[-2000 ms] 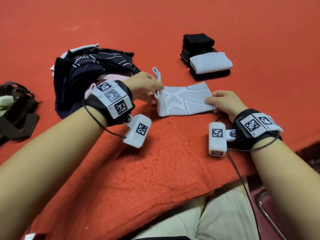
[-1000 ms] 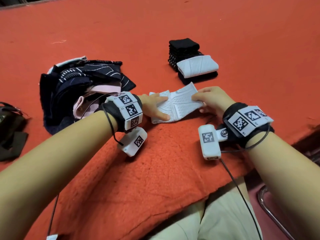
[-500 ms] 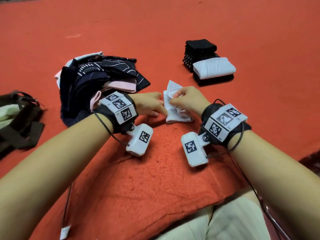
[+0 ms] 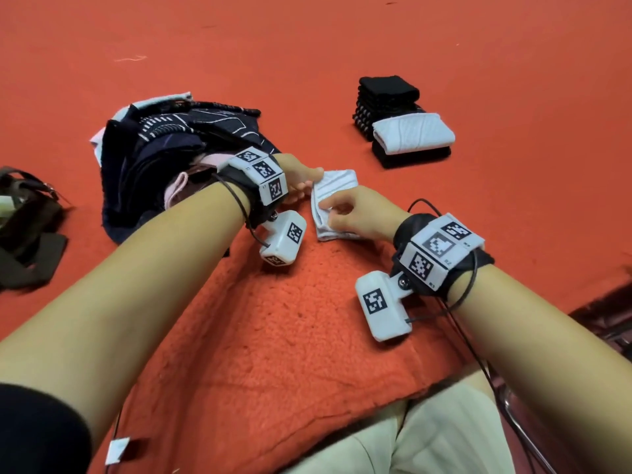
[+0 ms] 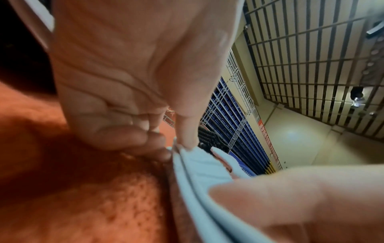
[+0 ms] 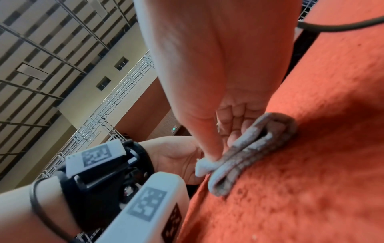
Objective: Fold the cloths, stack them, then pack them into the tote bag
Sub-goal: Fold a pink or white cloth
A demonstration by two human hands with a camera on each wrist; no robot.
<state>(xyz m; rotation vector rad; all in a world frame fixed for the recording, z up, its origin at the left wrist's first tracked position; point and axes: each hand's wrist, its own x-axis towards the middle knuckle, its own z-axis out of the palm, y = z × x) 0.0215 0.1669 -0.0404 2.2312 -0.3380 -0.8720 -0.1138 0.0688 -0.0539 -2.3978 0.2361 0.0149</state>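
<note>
A small white cloth [image 4: 337,186] lies folded on the red blanket [image 4: 273,336] between my hands. My left hand [image 4: 306,186] pinches its left edge; in the left wrist view the thumb and fingers [image 5: 187,141] close on the cloth [image 5: 203,167]. Curled over the cloth's near side, my right hand [image 4: 333,210] pinches a folded layer [image 6: 249,148] between its thumb [image 6: 209,152] and the fingers behind. A stack of folded black and white cloths [image 4: 403,128] stands at the back right. At the far left lies the dark tote bag [image 4: 27,234].
A loose pile of dark, white and pink cloths [image 4: 171,155] lies just left of my left wrist. Red carpet [image 4: 342,46] spreads all around. A chair frame [image 4: 519,429] and cables show at the lower right, by my lap.
The white cloth was spread flat and long; my right hand carried its right end over to the left, so it now lies folded small. Both hands have come together on it.
</note>
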